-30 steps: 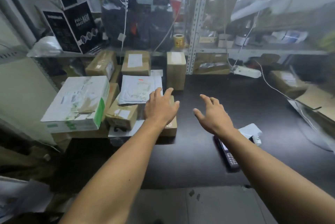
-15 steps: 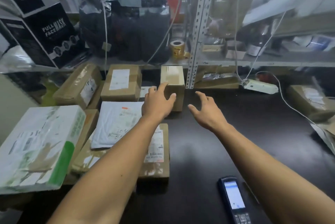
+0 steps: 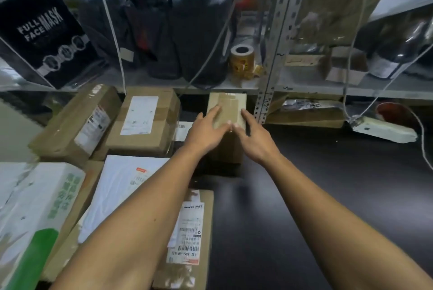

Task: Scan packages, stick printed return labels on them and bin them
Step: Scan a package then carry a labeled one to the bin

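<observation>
- Small upright box (image 3: 226, 111) stood at far end of table (image 3: 328, 196), under shelf, right of pkg stack.
- L hand (image 3: 206, 132) & R hand (image 3: 255, 139): fingers straight, flat on box top/sides, not yet clasped; prob. bracketing it to lift for scan.

surface: dark counter (image 3: 328, 196) | left side: stacked cardboard parcels, flat labelled box (image 3: 187, 231) at near edge, upright small box (image 3: 226, 111) at back edge | back right: white power strip (image 3: 384, 129) with cord | above back edge: metal shelf (image 3: 328, 89) carrying tape roll (image 3: 242, 58)
</observation>
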